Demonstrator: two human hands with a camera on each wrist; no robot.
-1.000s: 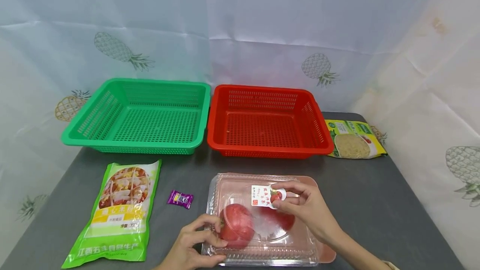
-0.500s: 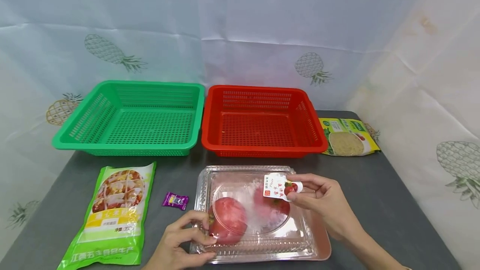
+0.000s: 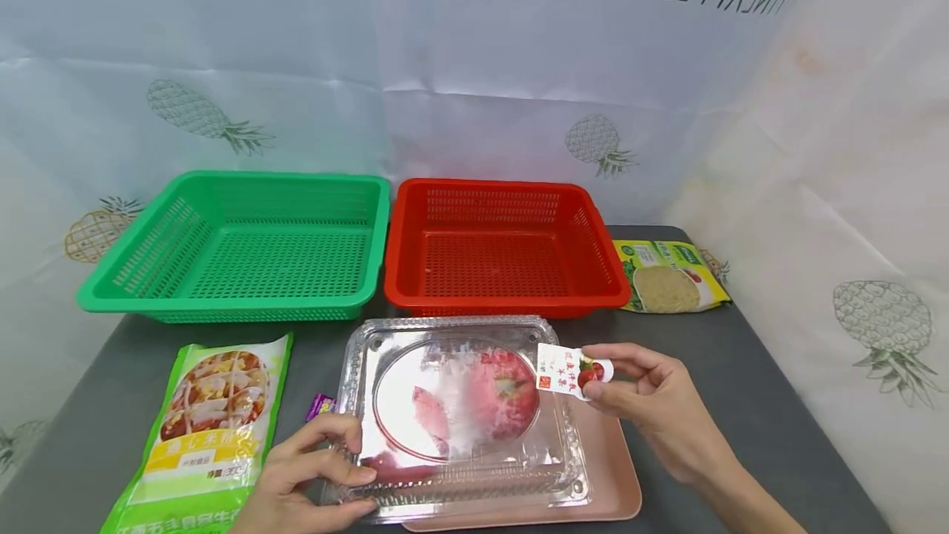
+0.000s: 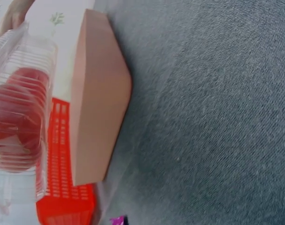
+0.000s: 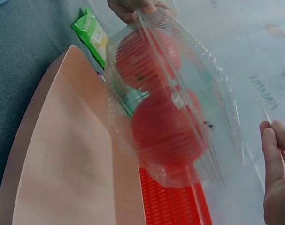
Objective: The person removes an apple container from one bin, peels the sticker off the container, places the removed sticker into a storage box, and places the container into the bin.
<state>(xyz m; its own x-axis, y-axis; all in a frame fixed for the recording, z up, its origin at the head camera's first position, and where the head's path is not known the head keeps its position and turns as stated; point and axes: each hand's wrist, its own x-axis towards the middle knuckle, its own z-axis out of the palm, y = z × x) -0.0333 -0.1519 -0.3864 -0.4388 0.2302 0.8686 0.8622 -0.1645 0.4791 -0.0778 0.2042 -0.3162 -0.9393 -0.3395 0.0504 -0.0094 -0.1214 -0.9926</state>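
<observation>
My left hand (image 3: 311, 472) grips the left edge of a clear plastic clamshell container (image 3: 474, 494), its lid closed over two red, apple-like fruits (image 3: 504, 394). Held up and tilted, the container hangs above a pink open-topped box (image 3: 619, 468); the right wrist view shows the gap between container (image 5: 217, 98) and box (image 5: 62, 154). Between thumb and fingers my right hand (image 3: 660, 402) pinches a small white label (image 3: 562, 371) with a fruit picture and red writing. That label is just right of the lid. Only the container's side (image 4: 20, 103) faces the left wrist camera.
Behind stand a green basket (image 3: 230, 303) and a red basket (image 3: 504, 301). A green food bag (image 3: 215, 427) lies at left, near a small purple packet (image 3: 320, 406) partly covered by the left hand. A yellow-green bag (image 3: 667, 278) lies at the back right.
My left hand has raised the container and tilted it leftward off the pink box; the fruits have shifted inside. My right hand has drawn the label from over the lid to its right side.
</observation>
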